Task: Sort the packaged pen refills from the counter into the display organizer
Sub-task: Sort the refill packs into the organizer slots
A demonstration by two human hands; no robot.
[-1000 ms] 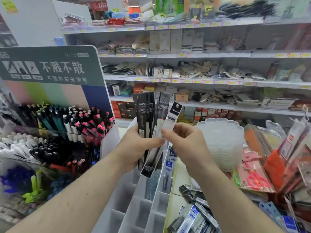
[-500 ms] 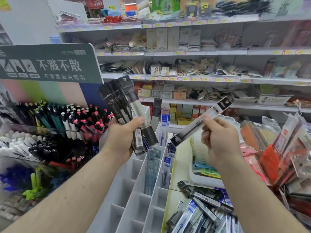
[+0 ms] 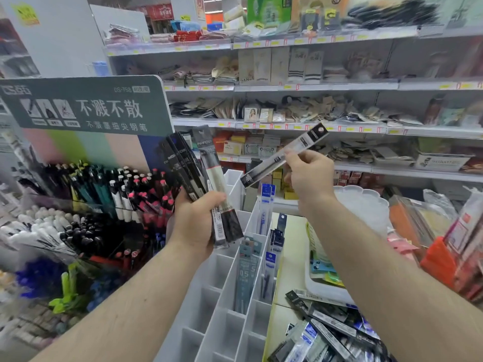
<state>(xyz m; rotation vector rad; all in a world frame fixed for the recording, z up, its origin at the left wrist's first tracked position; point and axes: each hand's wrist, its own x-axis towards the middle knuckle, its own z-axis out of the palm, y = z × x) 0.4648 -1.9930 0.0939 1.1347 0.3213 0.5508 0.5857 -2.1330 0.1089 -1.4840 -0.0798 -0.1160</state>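
My left hand point(image 3: 194, 226) grips a fanned bundle of black packaged pen refills point(image 3: 198, 176), held upright above the white display organizer point(image 3: 222, 317). My right hand point(image 3: 308, 176) pinches one slim refill pack point(image 3: 285, 155), tilted with its black header up and to the right. The organizer's divided slots run away from me; grey-blue refill packs point(image 3: 245, 273) and blue ones point(image 3: 268, 273) stand in its right-hand slots. A loose pile of refill packs point(image 3: 326, 333) lies on the counter at the lower right.
A pen display with a green sign point(image 3: 83, 105) and rows of pens point(image 3: 109, 194) stands at the left. A white basket point(image 3: 318, 286), stacked white trays point(image 3: 366, 205) and hanging packets point(image 3: 460, 231) crowd the right. Store shelves point(image 3: 313, 126) fill the background.
My right hand pulled one pack out of the bundle and carried it up and to the right. My left hand tilted the remaining bundle leftward.
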